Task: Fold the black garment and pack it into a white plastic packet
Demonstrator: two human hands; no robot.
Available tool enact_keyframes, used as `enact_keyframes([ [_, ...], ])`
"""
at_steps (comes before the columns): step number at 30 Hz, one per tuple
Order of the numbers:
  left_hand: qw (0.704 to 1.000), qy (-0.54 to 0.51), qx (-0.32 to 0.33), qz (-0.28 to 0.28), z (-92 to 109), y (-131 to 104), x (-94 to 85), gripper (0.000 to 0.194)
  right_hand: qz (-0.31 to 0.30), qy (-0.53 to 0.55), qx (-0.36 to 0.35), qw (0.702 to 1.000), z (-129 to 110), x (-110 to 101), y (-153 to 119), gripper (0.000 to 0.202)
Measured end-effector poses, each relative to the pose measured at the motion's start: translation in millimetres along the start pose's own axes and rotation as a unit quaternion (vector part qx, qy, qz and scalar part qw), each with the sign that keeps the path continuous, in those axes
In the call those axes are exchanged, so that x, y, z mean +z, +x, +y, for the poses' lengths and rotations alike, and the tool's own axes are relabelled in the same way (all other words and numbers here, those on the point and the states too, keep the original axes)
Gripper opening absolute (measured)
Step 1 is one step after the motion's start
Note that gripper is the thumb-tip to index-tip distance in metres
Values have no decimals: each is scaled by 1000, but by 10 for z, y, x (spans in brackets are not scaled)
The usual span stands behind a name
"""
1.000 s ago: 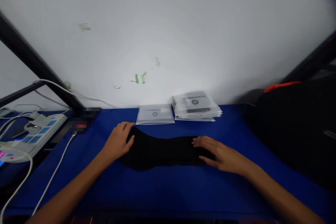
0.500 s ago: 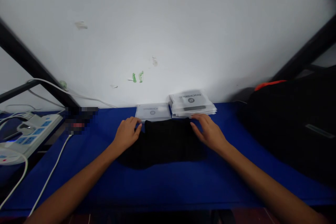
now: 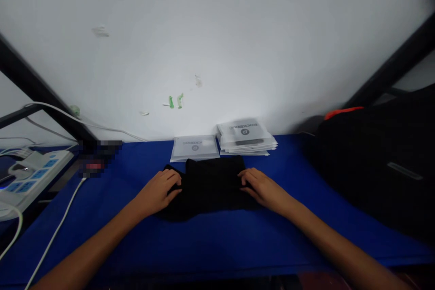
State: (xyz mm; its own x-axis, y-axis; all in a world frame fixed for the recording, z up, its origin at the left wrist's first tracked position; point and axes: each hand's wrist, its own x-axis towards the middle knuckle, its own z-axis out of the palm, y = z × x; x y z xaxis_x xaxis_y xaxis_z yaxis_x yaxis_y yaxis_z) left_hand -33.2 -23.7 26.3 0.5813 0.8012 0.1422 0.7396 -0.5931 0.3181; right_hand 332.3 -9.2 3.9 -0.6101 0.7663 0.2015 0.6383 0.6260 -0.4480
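Note:
A piece of black cloth (image 3: 210,186), folded into a wide, low shape, lies on the blue table cover in front of me. My left hand (image 3: 161,192) rests on its left part, thumb and fingers apart. On the right side, my right hand (image 3: 263,189) touches the cloth with its fingertips, thumb apart from the fingers. Both hands look open. Just behind the cloth lies a single frosted plastic bag (image 3: 195,148) with a printed logo. To its right is a stack of similar printed bags (image 3: 248,138).
At the left stands a white power strip (image 3: 37,174) with plugs and a white cable (image 3: 57,231). A large black item with an orange edge (image 3: 374,167) fills the right side. Dark metal posts frame a white wall (image 3: 238,45).
Both hands have moved from the cloth's far corners toward me, down along its left and right sides. The far edge of the cloth now sits slightly away from the single bag.

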Motion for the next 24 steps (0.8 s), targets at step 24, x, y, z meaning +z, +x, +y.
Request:
enact_keyframes([
  [24, 997, 52, 33, -52, 240, -201, 323, 73, 90, -402, -16, 911, 690, -521, 735, 58],
])
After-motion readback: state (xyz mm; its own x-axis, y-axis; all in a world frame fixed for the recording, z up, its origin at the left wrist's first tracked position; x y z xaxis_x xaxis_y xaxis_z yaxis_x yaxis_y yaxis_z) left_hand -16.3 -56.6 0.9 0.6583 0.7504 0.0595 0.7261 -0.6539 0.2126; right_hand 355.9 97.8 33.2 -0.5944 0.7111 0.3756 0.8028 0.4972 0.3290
